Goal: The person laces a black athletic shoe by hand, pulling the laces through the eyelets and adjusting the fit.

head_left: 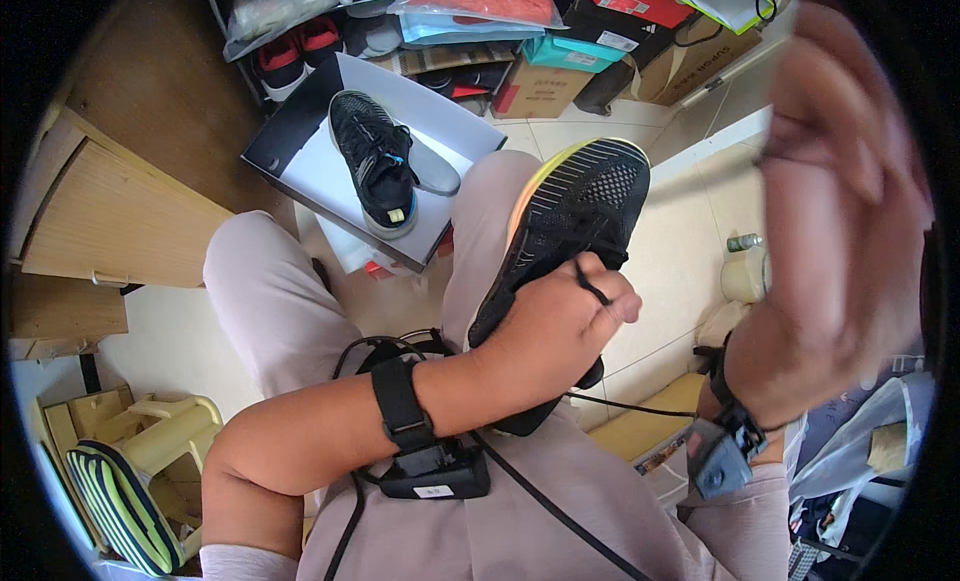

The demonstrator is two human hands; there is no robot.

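A black sneaker [575, 206] with a yellow-to-orange sole edge lies over my right thigh, toe pointing away. My left hand [585, 306] has its fingers curled at the lacing of this sneaker, and a black cord loops across a finger. The hand and forearm cover the shoe's heel end. Raised at the far right, my right hand [840, 201] is smeared by motion; whether it holds anything does not show. A faint thin streak runs between it and the shoe. Another black sneaker [372, 156] rests in an open shoebox [290, 159] beyond my knees, beside a grey insole-shaped piece [435, 166].
Shoeboxes, including a teal one [572, 53], and bagged items fill a rack at the back. A wooden cabinet [130, 211] stands left, with a yellow stool [170, 431] below it. Black cables [545, 501] cross my lap. A small green can [743, 243] lies at the right.
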